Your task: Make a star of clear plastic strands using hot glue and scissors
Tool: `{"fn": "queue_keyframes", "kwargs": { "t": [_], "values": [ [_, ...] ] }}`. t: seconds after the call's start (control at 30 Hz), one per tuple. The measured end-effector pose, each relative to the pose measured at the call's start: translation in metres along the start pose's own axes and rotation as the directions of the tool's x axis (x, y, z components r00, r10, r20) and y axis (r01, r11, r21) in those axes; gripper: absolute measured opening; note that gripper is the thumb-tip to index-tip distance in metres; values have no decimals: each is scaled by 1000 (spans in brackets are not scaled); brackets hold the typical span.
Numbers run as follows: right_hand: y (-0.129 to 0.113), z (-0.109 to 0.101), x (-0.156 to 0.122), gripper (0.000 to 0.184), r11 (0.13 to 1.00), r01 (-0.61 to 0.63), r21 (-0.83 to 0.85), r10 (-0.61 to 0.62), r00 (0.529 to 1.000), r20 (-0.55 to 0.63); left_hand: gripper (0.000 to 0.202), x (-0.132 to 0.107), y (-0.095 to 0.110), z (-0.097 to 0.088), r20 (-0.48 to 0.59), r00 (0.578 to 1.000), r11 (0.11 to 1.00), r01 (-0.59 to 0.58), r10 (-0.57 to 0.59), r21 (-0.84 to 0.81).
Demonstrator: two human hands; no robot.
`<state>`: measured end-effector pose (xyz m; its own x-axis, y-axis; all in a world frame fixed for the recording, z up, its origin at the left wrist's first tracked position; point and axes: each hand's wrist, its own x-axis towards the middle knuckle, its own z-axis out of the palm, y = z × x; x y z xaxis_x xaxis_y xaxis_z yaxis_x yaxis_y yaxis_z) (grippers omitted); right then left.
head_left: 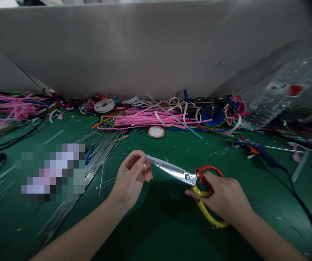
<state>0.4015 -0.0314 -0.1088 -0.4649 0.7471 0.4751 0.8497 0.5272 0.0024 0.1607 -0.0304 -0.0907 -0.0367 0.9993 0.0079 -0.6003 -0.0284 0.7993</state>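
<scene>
In the head view, your left hand (134, 174) pinches a thin wire (118, 176) between thumb and fingertips above the green table (172, 224). Your right hand (223, 198) grips the scissors (176, 173) by their red and yellow handles. The blades are pressed together, and their tip touches your left fingers. A glue gun (259, 150) lies further right.

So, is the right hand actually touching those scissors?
Touching. The head view shows the right hand wrapped round the red and yellow handles of the scissors, holding them above the table.
</scene>
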Motion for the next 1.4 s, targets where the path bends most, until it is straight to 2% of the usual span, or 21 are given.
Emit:
{"fn": "queue_keyframes", "kwargs": {
  "t": [0.33,0.5,0.7,0.87,0.93,1.13,1.4],
  "values": [
    [0,1,-1,47,1000,2,12,-2,1000,5,6,1,1,3,-7,996,991,88,-89,-98],
    [0,3,-1,45,995,-77,70,74,996,54,9,2,3,4,-21,991,982,132,-136,-136],
    [0,0,4,43,963,-230,140,204,963,178,11,2,3,3,19,988,975,154,-153,-160],
    [-3,-8,7,39,949,-237,208,162,933,322,10,1,1,1,56,985,975,168,-162,-146],
    [-3,-10,7,41,955,-221,200,152,938,310,9,0,0,0,67,984,974,174,-165,-147],
    [-3,-11,5,48,986,-77,148,54,987,150,10,-1,1,0,102,979,967,192,-176,-170],
    [-5,-7,2,49,995,-25,95,20,998,55,11,-2,2,0,158,972,959,202,-172,-200]
  ]
}}
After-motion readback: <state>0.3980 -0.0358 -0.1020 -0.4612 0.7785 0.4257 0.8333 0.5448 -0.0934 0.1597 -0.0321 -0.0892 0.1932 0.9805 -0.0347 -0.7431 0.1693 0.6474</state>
